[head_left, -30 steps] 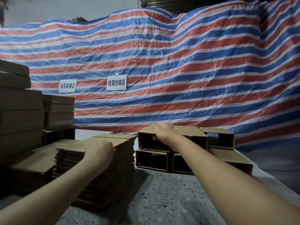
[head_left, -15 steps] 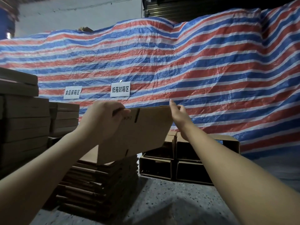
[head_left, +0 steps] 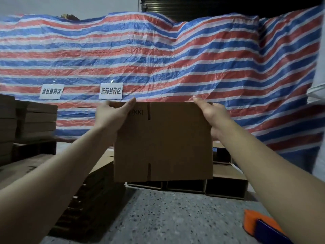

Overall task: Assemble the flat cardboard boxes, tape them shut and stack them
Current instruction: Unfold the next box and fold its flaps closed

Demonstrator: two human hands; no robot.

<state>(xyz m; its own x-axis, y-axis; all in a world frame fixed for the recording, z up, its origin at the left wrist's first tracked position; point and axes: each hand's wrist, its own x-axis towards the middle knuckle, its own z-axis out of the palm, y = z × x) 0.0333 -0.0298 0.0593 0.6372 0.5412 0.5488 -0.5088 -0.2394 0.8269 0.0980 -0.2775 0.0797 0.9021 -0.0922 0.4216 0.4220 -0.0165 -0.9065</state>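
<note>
A flat brown cardboard box [head_left: 168, 143] marked "(KK)" stands upright in the air in front of me. My left hand [head_left: 112, 117] grips its upper left corner, thumb across the front face. My right hand [head_left: 211, 115] holds the upper right corner and right edge. Below left lies the pile of flat boxes [head_left: 95, 196] on the speckled table [head_left: 175, 217]. Behind the held box sit assembled open boxes [head_left: 226, 185] in a row. An orange and blue tape dispenser [head_left: 258, 224] lies at the lower right, partly hidden by my right forearm.
A red, white and blue striped tarp [head_left: 175, 59] hangs across the back with two white paper signs [head_left: 110, 91]. Stacks of cardboard [head_left: 35, 120] stand at the left on a dark pallet.
The flat box has come off the pile and up in front of me, turned upright. My right hand moved from the assembled boxes to its right corner. The view tilted down, showing the tape dispenser.
</note>
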